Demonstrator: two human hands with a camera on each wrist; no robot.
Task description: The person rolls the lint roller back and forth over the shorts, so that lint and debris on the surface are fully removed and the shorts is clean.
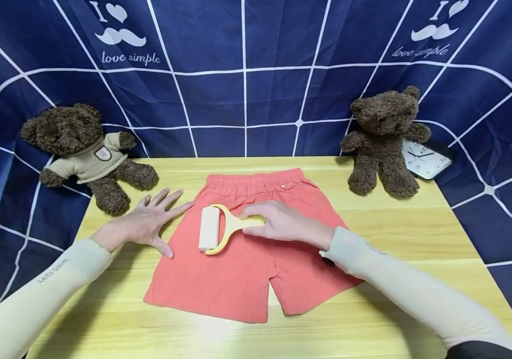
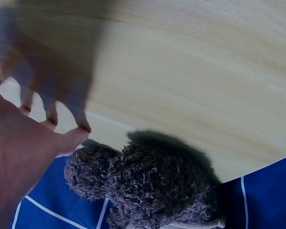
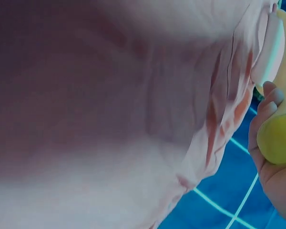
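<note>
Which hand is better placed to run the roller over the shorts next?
Probably the right hand: it grips the roller, over the shorts. The left hand is spread at their edge, holding nothing.

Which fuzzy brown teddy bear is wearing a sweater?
The dark brown plush bear nearest the left hand wears a beige fabric sweater; the other bear, beside the white-faced clock, wears none.

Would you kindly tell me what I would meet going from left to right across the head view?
Teddy bear in a sweater, left hand, yellow-handled roller, right hand, teddy bear without clothes, white-faced clock.
</note>
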